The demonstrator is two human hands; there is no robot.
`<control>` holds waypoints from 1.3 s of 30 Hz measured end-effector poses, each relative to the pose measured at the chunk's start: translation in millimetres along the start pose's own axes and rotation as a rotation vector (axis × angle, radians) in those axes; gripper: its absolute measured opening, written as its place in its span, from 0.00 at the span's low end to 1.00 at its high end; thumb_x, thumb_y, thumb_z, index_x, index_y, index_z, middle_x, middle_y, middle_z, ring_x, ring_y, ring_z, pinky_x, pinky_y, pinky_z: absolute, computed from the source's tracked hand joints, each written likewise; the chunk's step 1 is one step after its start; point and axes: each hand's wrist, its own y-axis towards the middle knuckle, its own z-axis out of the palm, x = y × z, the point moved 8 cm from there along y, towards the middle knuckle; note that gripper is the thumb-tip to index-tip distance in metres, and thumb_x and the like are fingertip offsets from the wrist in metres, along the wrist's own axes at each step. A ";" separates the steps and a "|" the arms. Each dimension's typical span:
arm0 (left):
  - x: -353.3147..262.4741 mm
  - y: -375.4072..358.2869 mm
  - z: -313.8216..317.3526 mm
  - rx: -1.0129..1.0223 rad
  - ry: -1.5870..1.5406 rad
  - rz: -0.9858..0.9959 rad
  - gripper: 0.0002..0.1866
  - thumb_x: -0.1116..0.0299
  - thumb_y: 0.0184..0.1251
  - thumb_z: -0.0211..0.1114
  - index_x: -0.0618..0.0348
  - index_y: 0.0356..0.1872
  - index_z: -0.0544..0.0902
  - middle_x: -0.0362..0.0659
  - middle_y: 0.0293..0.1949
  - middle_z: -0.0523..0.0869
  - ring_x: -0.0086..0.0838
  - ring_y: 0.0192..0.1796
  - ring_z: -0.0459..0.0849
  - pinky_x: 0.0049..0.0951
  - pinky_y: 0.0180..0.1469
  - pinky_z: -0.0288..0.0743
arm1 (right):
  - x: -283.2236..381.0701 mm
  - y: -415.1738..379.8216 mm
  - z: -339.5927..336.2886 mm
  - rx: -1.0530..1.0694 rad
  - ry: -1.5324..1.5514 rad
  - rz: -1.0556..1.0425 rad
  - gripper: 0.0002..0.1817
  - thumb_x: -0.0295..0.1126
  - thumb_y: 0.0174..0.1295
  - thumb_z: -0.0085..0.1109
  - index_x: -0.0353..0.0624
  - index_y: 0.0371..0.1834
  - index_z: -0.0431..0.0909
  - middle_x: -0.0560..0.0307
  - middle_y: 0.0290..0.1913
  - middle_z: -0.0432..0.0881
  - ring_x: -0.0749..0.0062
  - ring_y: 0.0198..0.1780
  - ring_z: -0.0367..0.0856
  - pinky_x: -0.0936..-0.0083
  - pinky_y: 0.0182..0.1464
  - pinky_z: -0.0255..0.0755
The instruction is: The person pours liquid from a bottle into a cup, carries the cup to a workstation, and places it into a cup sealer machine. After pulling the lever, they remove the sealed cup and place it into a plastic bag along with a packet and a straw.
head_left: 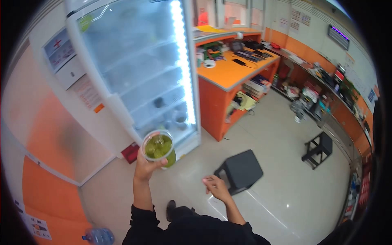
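Observation:
My left hand (148, 166) is wrapped round a clear plastic cup (158, 148) of green drink with ice-like lumps near its top. The cup is held up in front of the lower part of a lit glass-door fridge (134, 61). My right hand (216, 187) hangs lower down, apart from the cup, with its fingers curled; whether anything is in them is hidden. Beside that hand in the view is a black stool (244, 169). A few cups or containers show dimly on the fridge's lower shelves.
An orange counter (228, 73) with a phone and a laptop stands right of the fridge. Another black stool (320, 148) is farther right. Shelves with clutter line the right wall. A large blue water bottle (100, 236) lies at lower left, by an orange panel (53, 196).

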 end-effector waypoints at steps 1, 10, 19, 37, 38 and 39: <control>6.5 2.9 36.9 0.052 -0.097 -0.012 0.44 0.73 0.41 0.80 0.64 0.65 0.68 0.45 0.56 0.78 0.30 0.60 0.76 0.32 0.64 0.68 | -19.3 -33.6 -41.9 0.008 0.023 0.161 0.15 0.39 0.69 0.56 0.39 0.46 0.83 0.54 0.52 0.80 0.64 0.50 0.82 0.72 0.53 0.74; 76.3 51.7 410.0 0.441 -0.292 -0.013 0.44 0.72 0.40 0.81 0.65 0.63 0.69 0.46 0.56 0.79 0.31 0.60 0.77 0.33 0.64 0.69 | 45.1 -108.6 -376.5 -0.455 0.318 -0.202 0.44 0.33 0.62 0.64 0.44 0.77 0.46 0.42 0.62 0.72 0.56 0.62 0.74 0.67 0.62 0.69; 225.0 122.2 794.6 0.658 -0.263 0.036 0.45 0.72 0.39 0.83 0.62 0.61 0.65 0.46 0.56 0.76 0.31 0.60 0.76 0.33 0.62 0.73 | -41.9 -118.2 -697.1 -0.709 -0.338 -0.122 0.71 0.36 0.37 0.84 0.40 0.77 0.33 0.38 0.57 0.72 0.53 0.59 0.77 0.63 0.60 0.73; 900.7 419.1 1151.3 0.209 0.557 -0.693 0.23 0.55 0.70 0.58 0.63 0.56 0.76 0.48 0.52 0.82 0.33 0.58 0.79 0.31 0.62 0.69 | -336.6 -77.2 -1447.7 -0.999 -0.317 0.056 0.57 0.35 0.34 0.84 0.43 0.67 0.52 0.41 0.53 0.77 0.57 0.56 0.79 0.64 0.59 0.75; 926.0 402.6 1094.2 0.056 0.663 -0.810 0.19 0.57 0.71 0.56 0.61 0.52 0.78 0.47 0.44 0.83 0.36 0.51 0.81 0.36 0.59 0.71 | -352.0 -59.1 -1488.8 -0.983 -0.303 0.056 0.57 0.35 0.34 0.84 0.43 0.67 0.52 0.41 0.53 0.77 0.57 0.56 0.79 0.64 0.59 0.75; 911.7 386.8 1055.4 -0.016 0.732 -0.942 0.20 0.57 0.71 0.55 0.61 0.54 0.76 0.47 0.46 0.81 0.36 0.53 0.79 0.37 0.61 0.70 | -366.7 -46.4 -1529.1 -1.022 -0.348 0.071 0.56 0.36 0.34 0.84 0.43 0.66 0.53 0.41 0.53 0.77 0.56 0.55 0.80 0.64 0.58 0.75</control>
